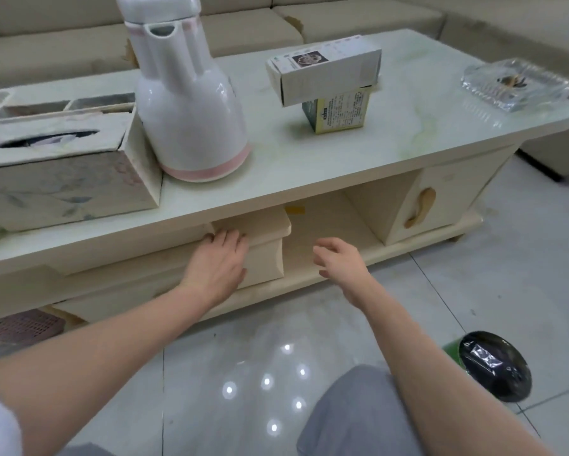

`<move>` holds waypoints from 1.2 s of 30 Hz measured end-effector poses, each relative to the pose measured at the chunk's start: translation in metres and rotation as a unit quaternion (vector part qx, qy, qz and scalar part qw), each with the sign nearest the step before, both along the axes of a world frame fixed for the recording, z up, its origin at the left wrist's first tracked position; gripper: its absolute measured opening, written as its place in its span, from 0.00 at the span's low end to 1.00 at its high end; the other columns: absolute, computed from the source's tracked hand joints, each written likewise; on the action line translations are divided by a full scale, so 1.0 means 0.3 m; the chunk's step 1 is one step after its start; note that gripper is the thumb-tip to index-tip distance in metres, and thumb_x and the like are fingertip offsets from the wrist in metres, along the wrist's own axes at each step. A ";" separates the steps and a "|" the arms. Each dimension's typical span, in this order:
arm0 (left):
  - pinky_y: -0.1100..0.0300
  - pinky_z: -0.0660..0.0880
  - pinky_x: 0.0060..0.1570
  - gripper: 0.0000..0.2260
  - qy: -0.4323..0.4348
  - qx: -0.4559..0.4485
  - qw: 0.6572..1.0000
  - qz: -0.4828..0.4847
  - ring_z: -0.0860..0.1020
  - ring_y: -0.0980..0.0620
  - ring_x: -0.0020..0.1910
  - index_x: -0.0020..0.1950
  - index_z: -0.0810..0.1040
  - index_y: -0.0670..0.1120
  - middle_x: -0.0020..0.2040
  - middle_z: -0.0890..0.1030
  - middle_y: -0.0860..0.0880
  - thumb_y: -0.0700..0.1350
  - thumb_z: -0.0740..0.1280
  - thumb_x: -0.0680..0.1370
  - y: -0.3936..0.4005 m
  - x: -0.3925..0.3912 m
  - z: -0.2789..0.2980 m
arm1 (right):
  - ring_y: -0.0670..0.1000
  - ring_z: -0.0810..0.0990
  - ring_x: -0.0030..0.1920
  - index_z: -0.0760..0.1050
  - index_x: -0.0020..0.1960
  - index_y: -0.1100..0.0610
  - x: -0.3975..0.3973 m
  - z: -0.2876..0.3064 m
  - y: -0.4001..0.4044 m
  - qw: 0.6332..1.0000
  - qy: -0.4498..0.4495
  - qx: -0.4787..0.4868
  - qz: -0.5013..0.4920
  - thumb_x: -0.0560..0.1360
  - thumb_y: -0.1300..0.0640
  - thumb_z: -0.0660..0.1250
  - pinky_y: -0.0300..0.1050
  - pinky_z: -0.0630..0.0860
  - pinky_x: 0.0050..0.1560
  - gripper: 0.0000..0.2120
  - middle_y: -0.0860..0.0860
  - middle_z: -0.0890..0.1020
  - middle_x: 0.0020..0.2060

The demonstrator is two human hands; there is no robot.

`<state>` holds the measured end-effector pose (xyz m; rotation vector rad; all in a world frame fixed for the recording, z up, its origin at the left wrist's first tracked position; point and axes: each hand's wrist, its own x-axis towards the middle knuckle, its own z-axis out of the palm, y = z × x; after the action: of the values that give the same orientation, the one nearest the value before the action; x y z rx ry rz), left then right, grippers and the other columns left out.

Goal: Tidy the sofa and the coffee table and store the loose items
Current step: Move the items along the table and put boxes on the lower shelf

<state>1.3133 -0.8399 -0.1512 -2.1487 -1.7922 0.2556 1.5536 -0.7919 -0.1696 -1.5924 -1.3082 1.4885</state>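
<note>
The cream coffee table (pixel 309 172) fills the view, with the beige sofa (pixel 243 31) behind it. My left hand (pixel 219 264) lies flat, fingers spread, against the front of a cream drawer (pixel 263 255) under the tabletop; the drawer stands out a little. My right hand (pixel 337 260) hovers empty with curled fingers in front of the open shelf bay (pixel 326 232). On top stand a white and pink thermos jug (pixel 187 103), a tissue box (pixel 56 166), and a white carton (pixel 322 72) lying across a smaller green and yellow box (pixel 339 115).
A glass ashtray (pixel 516 83) sits at the table's far right corner. A cabinet door with a curved handle (pixel 419 209) closes the table's right end. A green bin with a black liner (pixel 493 366) stands on the tiled floor at right. A pink basket (pixel 20 327) shows under the table's left end.
</note>
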 end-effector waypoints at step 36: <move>0.56 0.71 0.41 0.08 -0.226 -0.123 0.956 -0.139 0.76 0.49 0.41 0.46 0.75 0.47 0.41 0.76 0.49 0.48 0.59 0.79 0.455 0.256 -0.036 | 0.61 0.80 0.51 0.63 0.61 0.53 0.591 -0.160 0.383 0.902 -0.332 0.087 -0.263 0.61 0.34 0.72 0.56 0.79 0.47 0.38 0.52 0.77 0.50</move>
<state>1.3901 -0.7032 -0.1619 -2.7838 -1.7146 -0.1001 1.7309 -0.6771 -0.2176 -2.1968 -1.1472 0.4917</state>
